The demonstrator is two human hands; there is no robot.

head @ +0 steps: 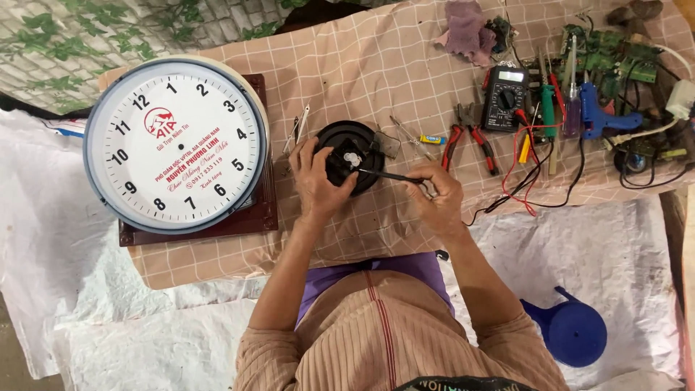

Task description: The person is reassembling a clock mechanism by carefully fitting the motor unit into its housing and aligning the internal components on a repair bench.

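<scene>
Black plastic forms the clock movement [346, 161], a small squarish block with a white gear showing on its top face. The left hand [316, 181] is closed around the movement's left and near sides, holding it above a round black dish [352, 137] on the checked cloth [362, 65]. The right hand [436, 194] pinches a thin black tool [387, 175] between fingers and thumb; the tool's tip lies at the white gear.

Left of the hands, a large round wall clock face [174, 143] with a pale rim rests on a dark red square base [250, 224]. Just beyond the dish lie tweezers [300, 124]. Right of the dish lie red-handled pliers [470, 137], then a black multimeter [504, 98] with red and black leads, screwdrivers [548, 101] and a blue glue gun [597, 108]. Green circuit boards [608, 54] sit at the far right. A pink rag [467, 29] lies at the far edge. A blue plastic jug [572, 329] stands on the white sheet [108, 289], near right.
</scene>
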